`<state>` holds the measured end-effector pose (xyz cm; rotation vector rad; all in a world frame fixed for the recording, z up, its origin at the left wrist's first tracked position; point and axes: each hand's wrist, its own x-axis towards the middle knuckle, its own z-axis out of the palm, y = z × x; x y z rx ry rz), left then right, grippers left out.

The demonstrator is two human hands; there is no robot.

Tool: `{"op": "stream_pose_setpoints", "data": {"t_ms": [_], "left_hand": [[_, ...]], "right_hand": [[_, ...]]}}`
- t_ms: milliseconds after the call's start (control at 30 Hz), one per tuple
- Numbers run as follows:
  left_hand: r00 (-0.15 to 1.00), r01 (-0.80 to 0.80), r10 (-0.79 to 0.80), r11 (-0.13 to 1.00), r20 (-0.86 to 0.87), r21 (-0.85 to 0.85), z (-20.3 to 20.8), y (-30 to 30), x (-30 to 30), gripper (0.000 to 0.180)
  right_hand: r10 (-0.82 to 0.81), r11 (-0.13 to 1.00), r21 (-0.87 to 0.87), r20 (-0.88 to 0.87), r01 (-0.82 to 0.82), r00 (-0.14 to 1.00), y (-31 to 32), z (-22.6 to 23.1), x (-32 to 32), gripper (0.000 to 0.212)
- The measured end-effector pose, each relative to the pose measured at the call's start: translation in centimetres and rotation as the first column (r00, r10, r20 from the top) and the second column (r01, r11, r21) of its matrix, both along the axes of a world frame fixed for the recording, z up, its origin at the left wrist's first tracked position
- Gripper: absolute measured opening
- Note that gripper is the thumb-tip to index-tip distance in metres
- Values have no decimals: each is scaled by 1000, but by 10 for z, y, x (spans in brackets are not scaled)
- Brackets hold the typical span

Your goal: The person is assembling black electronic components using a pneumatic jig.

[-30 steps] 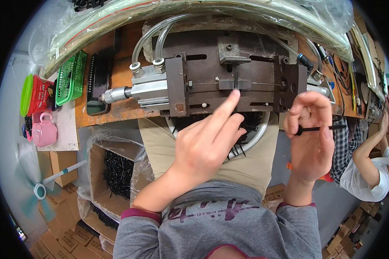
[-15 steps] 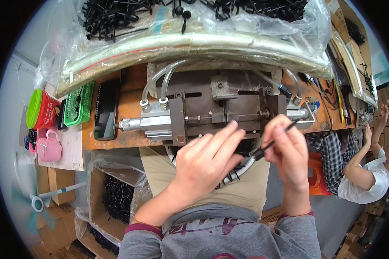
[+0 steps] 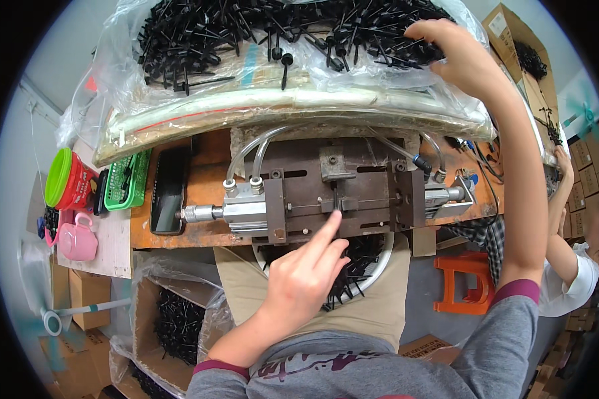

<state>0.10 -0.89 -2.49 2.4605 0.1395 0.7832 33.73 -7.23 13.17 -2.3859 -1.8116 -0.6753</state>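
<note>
The left hand (image 3: 306,282) stretches its index finger to, or almost to, the black pin (image 3: 335,195) in the clamping fixture (image 3: 369,187) ahead; its fingers grip nothing. The right hand (image 3: 455,52) has parted fingers at the heap of black pins (image 3: 186,36); any catch I cannot tell. A closing clamp could pinch the left fingertip. The counter (image 3: 209,163) has its front edge left of this finger; open air separates both hands.

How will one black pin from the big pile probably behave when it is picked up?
One black pin is probably light, since its stem looks thin. The stem also looks straight, so it may feel stiff rather than floppy. With a wider head at one end, it might roll in a curve if pushed.
</note>
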Motion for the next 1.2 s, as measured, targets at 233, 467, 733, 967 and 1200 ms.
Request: {"op": "stream_pose_setpoints", "data": {"t_ms": [233,467,733,967,1200], "left_hand": [[999,-45,47,979,-5,200,-7,0,15,28],[999,-48,49,974,2,219,-8,2,15,28],[1000,-23,26,966,-8,257,-6,3,15,27],[988,154,-149,965,-41,210,12,14,-2,31],[956,292,-293,950,-6,105,50,8,-2,48]], "right_hand": [[-178,939,-327,-195,107,965,36,-11,-5,70],[119,983,-81,-384,-162,916,33,-5,-10,24],[-6,983,-176,-281,-46,960,45,-11,-22,38],[-116,970,-242,-371,24,921,36,-12,-14,24],[66,997,63,-211,-53,975,5,-27,-14,34]]}}
